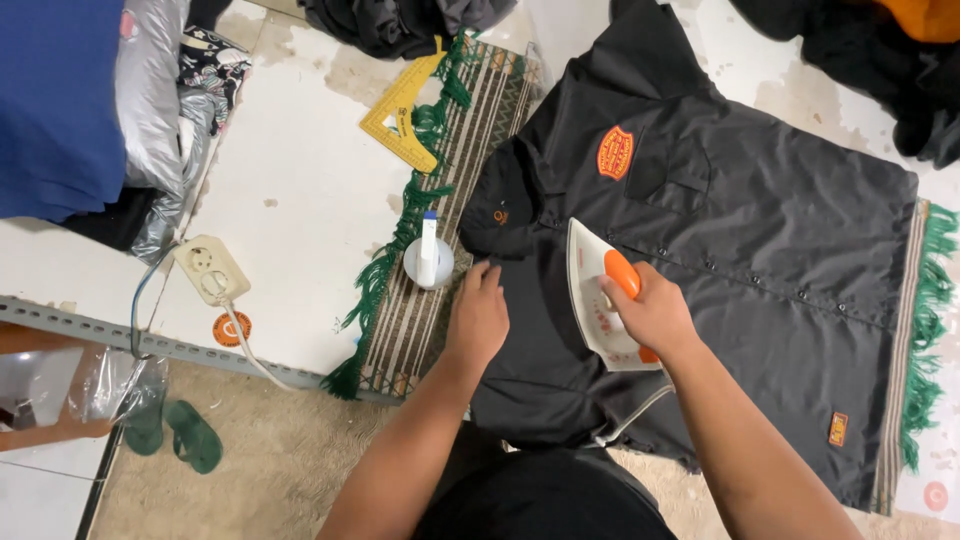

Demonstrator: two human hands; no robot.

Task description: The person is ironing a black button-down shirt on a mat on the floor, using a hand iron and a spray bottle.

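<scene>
Striped green-fringed mat (420,330) under black shirt (760,260) — right hand (655,315) fingers clamped on white-orange iron (600,300), left hand (478,318) fingers together, flat on shirt

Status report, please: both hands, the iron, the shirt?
Right hand grips iron on black shirt. Left hand flat on shirt. Spray bottle beside left hand.

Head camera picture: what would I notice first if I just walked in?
Probably the white iron with the orange handle, gripped by the right hand in the middle, on a black shirt with an orange chest patch. The left hand presses the shirt flat beside it. A green-fringed striped mat lies under everything.
</scene>
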